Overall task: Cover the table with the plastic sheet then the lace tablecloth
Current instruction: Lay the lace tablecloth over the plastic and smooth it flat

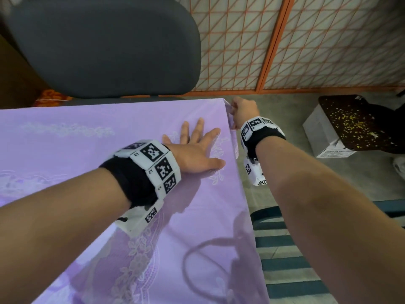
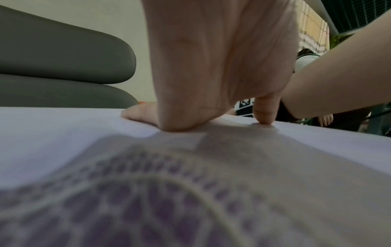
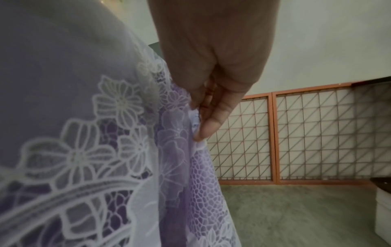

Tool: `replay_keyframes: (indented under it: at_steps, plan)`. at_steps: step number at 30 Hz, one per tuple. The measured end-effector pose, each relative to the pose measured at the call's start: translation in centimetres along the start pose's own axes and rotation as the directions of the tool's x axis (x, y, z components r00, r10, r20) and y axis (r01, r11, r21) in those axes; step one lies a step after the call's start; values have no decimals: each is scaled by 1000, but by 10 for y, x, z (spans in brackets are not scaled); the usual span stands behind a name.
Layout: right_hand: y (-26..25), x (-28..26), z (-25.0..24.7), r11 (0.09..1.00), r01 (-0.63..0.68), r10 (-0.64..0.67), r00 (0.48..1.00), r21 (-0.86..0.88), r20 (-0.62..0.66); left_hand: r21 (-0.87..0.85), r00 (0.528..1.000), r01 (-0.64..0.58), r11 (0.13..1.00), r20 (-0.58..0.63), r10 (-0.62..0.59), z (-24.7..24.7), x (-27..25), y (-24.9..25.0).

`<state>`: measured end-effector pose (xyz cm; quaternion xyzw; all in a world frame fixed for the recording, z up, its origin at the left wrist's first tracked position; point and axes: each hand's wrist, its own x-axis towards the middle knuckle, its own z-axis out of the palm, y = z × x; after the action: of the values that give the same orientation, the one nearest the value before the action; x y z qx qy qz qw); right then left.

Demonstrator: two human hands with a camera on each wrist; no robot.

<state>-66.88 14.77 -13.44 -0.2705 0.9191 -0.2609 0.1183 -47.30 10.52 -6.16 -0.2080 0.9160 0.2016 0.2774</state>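
The pale lilac lace tablecloth with white floral embroidery (image 1: 131, 119) lies across the table, filling the lower left of the head view, its border hanging over the right edge. It looks thin, soft and light, likely to slide on whatever lies beneath, so the hanging hem near the corner seems the place to tug. The left hand (image 1: 195, 148) lies flat with fingers spread, pressing the cloth down. The right hand (image 1: 243, 110) pinches the hanging lace at the far corner between thumb and fingertips (image 3: 208, 127). No plastic sheet is distinguishable. A dark grey padded chair (image 1: 105, 44) stands against the far edge; a white cardboard box (image 1: 324, 130) sits at right.
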Motion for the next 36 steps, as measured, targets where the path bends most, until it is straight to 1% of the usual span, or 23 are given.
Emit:
replay_keyframes:
  at_steps: [2, 3, 5, 6, 8, 11, 12, 13, 15, 16, 18, 20, 21, 22, 24, 25, 27, 29, 31, 33, 36]
  plan:
    - [2, 1, -3, 999, -34, 34, 999, -23, 2, 2, 999, -36, 999, -33, 36, -13, 2, -5]
    - [4, 2, -5, 998, -50, 50, 999, -50, 10, 1, 998, -35, 999, -50, 35, -22, 2, -8]
    - [8, 2, -8, 996, -56, 59, 998, -69, 37, 21, 998, 25, 999, -66, -23, -39, 2, -13]
    - [7, 0, -9, 996, -61, 64, 996, -61, 58, 42, 997, 58, 997, -52, -56, -44, 2, -16]
    - [3, -6, -11, 998, -54, 57, 994, -26, 93, 49, 997, 72, 996, -6, -72, -43, 6, -22]
    - [-18, -18, -24, 989, 18, -26, 998, 148, 53, 21, 998, 61, 998, 5, -61, -33, 16, -32]
    - [-28, -20, -28, 984, 69, -76, 996, 166, 36, 27, 998, 64, 998, -9, -64, -30, 18, -34]
    - [-37, -24, -30, 981, 119, -127, 991, 152, 45, 31, 998, 62, 998, -21, -61, -28, 17, -33]
    - [-52, -33, -28, 977, 207, -213, 967, 55, 142, 25, 998, 45, 999, -51, -44, -24, 15, -30]
    - [-57, -38, -26, 969, 245, -240, 952, -5, 192, 2, 997, 40, 999, -59, -40, -24, 13, -29]
    - [-63, -47, -23, 956, 281, -250, 934, -88, 256, -70, 998, 30, 997, -52, -33, -29, 6, -31]
    - [-70, -51, -28, 933, 281, -203, 927, -225, 315, -87, 1000, 17, 996, -21, -19, -34, -4, -37]
    - [-76, -55, -32, 917, 271, -161, 924, -294, 347, -76, 1000, 20, 997, -1, -20, -36, -12, -41]
    - [-82, -59, -36, 909, 260, -134, 923, -327, 360, -44, 1000, 24, 999, 18, -23, -37, -21, -45]
    - [-95, -74, -44, 906, 219, -83, 931, -363, 355, 72, 996, 60, 996, 67, -65, -33, -44, -53]
    - [-99, -84, -48, 890, 217, -71, 934, -400, 351, 118, 992, 82, 990, 82, -92, -28, -56, -58]
    - [-102, -108, -51, 867, 190, -31, 943, -461, 331, 133, 990, 100, 986, 86, -112, -13, -79, -67]
    - [-104, -144, -46, 851, 189, -13, 940, -491, 340, 80, 991, 107, 991, 68, -113, 4, -97, -77]
    - [-103, -185, -32, 845, 222, -1, 911, -487, 413, 31, 988, 138, 990, 64, -139, 19, -113, -86]
    - [-102, -221, -19, 855, 211, 46, 880, -474, 473, 20, 983, 172, 985, 63, -173, 29, -128, -93]
    - [-106, -248, -13, 848, 188, 96, 866, -496, 492, 32, 976, 197, 980, 87, -199, 33, -145, -105]
